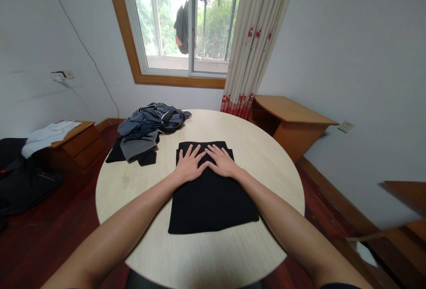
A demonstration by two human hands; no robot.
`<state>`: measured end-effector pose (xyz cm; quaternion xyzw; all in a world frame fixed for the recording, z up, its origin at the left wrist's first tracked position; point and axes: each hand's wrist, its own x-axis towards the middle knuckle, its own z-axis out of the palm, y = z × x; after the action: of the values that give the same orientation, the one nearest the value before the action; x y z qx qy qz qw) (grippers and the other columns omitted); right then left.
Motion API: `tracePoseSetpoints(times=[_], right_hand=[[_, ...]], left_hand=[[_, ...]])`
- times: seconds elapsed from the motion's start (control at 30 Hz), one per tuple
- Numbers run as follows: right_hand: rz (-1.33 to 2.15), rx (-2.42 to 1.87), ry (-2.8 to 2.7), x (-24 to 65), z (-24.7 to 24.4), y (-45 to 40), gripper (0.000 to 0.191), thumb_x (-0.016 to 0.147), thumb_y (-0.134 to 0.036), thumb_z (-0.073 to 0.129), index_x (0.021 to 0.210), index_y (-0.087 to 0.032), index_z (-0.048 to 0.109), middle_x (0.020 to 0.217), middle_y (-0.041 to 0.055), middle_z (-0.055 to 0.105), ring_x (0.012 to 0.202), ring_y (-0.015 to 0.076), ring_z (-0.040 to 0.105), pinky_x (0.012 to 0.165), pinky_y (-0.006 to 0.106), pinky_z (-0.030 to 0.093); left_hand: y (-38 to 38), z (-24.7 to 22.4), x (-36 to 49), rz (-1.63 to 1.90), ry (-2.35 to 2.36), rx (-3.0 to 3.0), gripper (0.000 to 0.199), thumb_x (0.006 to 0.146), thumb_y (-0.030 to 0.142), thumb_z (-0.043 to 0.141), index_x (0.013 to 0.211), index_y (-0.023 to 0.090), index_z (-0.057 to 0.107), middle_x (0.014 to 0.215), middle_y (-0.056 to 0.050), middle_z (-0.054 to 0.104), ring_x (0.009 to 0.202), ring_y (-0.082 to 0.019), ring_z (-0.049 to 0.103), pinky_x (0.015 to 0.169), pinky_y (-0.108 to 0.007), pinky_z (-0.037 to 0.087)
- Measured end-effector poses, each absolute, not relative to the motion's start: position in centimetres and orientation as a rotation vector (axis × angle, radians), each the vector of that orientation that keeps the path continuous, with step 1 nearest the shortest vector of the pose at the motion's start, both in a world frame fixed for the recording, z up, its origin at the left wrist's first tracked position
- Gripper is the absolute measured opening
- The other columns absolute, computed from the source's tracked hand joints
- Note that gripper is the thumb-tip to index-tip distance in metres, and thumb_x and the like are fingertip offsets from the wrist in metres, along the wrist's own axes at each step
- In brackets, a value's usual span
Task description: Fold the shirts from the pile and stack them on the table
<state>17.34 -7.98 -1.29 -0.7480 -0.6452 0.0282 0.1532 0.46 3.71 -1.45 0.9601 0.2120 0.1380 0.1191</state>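
A black folded garment (213, 204) lies flat on the round, pale wooden table (269, 156); its exact kind does not show. My left hand (189, 164) rests palm down on its upper left part, fingers spread. Beside it my right hand (222, 161) lies flat on the upper right part, fingers stretched out. The two thumbs meet near the middle of the cloth. Beyond the hands, the far end of the garment shows layered, folded edges.
A heap of grey, navy and black clothes (149, 124) lies at the table's far left. Behind stand a window (189, 22) and a curtain (256, 36). A wooden desk (293, 111) is on the right, a small cabinet (80, 142) and a black bag (29, 187) on the left.
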Motion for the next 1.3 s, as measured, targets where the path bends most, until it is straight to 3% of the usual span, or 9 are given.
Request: tracePoseSetpoints(times=[0.33, 0.5, 0.6, 0.7, 0.83, 0.97, 1.07, 1.13, 1.3], right_hand=[[0.211, -2.349, -1.581, 21.0, -3.0, -8.7, 0.073, 0.099, -0.061, 0.041, 0.16, -0.021, 0.031, 0.167, 0.01, 0.018, 0.155, 0.0309, 0.014, 0.124, 0.055, 0.012], [0.12, -2.376, -1.404, 22.4, -3.0, -9.9, 0.07, 0.099, -0.058, 0.045, 0.154, -0.014, 0.041, 0.161, 0.0176, 0.035, 0.15, 0.0338, 0.028, 0.122, 0.053, 0.019], [-0.036, -2.37, -1.323, 22.6, -2.3, -10.7, 0.068, 0.093, -0.053, 0.057, 0.147, -0.013, 0.049, 0.145, 0.0234, 0.053, 0.134, 0.037, 0.05, 0.11, 0.047, 0.038], [0.003, -2.447, -1.254, 22.7, -1.6, -11.5, 0.072, 0.083, -0.054, 0.071, 0.142, -0.016, 0.053, 0.118, 0.0207, 0.069, 0.107, 0.0356, 0.065, 0.089, 0.042, 0.049], [0.273, -2.509, -1.281, 22.4, -0.9, -12.0, 0.058, 0.077, -0.041, 0.077, 0.128, -0.018, 0.061, 0.107, 0.0159, 0.072, 0.088, 0.0297, 0.068, 0.072, 0.035, 0.049], [0.46, -2.421, -1.348, 22.1, -0.4, -12.0, 0.037, 0.077, -0.018, 0.07, 0.114, -0.018, 0.064, 0.104, 0.0118, 0.072, 0.079, 0.0227, 0.065, 0.066, 0.03, 0.046], [0.373, -2.379, -1.379, 22.1, -0.6, -11.5, 0.026, 0.078, -0.012, 0.066, 0.103, -0.019, 0.064, 0.099, 0.0085, 0.071, 0.08, 0.0207, 0.064, 0.069, 0.028, 0.045], [0.221, -2.368, -1.347, 22.3, -0.8, -10.8, 0.02, 0.082, -0.013, 0.063, 0.102, -0.019, 0.064, 0.098, 0.0083, 0.071, 0.086, 0.0217, 0.064, 0.074, 0.029, 0.045], [-0.185, -2.298, -1.121, 21.6, -0.4, -8.7, 0.032, 0.094, -0.021, 0.05, 0.124, -0.013, 0.061, 0.117, 0.0167, 0.068, 0.105, 0.0268, 0.063, 0.092, 0.037, 0.046]], left_hand=[[7.6, -2.6, -0.5, 0.213, 0.798, 2.717, 0.073, 0.095, 0.064, 0.041, 0.158, 0.027, 0.036, 0.169, -0.008, 0.014, 0.156, -0.038, 0.007, 0.12, -0.064, 0.01], [8.6, -2.4, -1.4, 0.207, 0.95, 2.672, 0.078, 0.095, 0.066, 0.039, 0.16, 0.023, 0.032, 0.168, -0.014, 0.017, 0.155, -0.039, 0.013, 0.12, -0.063, 0.01], [8.4, -2.3, -2.2, 0.284, 1.081, 2.673, 0.079, 0.089, 0.069, 0.048, 0.153, 0.021, 0.046, 0.163, -0.02, 0.03, 0.15, -0.045, 0.023, 0.116, -0.065, 0.015], [8.5, -2.3, -3.4, 0.308, 1.086, 2.696, 0.079, 0.074, 0.077, 0.063, 0.132, 0.024, 0.066, 0.137, -0.024, 0.061, 0.132, -0.048, 0.05, 0.107, -0.06, 0.033], [9.6, -2.5, -5.0, 0.226, 0.878, 2.602, 0.066, 0.051, 0.066, 0.085, 0.102, 0.026, 0.074, 0.095, -0.015, 0.076, 0.094, -0.039, 0.071, 0.079, -0.04, 0.049], [10.2, -2.5, -5.7, 0.156, 0.718, 2.468, 0.066, 0.036, 0.042, 0.094, 0.097, 0.027, 0.073, 0.093, -0.01, 0.077, 0.086, -0.034, 0.073, 0.069, -0.032, 0.049], [9.9, -2.0, -5.1, 0.114, 0.699, 2.456, 0.065, 0.042, 0.029, 0.092, 0.104, 0.027, 0.073, 0.103, -0.01, 0.077, 0.093, -0.034, 0.072, 0.075, -0.033, 0.049], [9.5, -1.5, -4.3, 0.142, 0.725, 2.477, 0.058, 0.055, 0.022, 0.087, 0.111, 0.026, 0.072, 0.109, -0.012, 0.075, 0.099, -0.035, 0.07, 0.08, -0.035, 0.05], [7.7, 0.5, -1.9, 0.5, 0.966, 2.649, 0.038, 0.09, 0.017, 0.055, 0.126, 0.017, 0.067, 0.123, -0.019, 0.068, 0.113, -0.036, 0.064, 0.089, -0.043, 0.049]])
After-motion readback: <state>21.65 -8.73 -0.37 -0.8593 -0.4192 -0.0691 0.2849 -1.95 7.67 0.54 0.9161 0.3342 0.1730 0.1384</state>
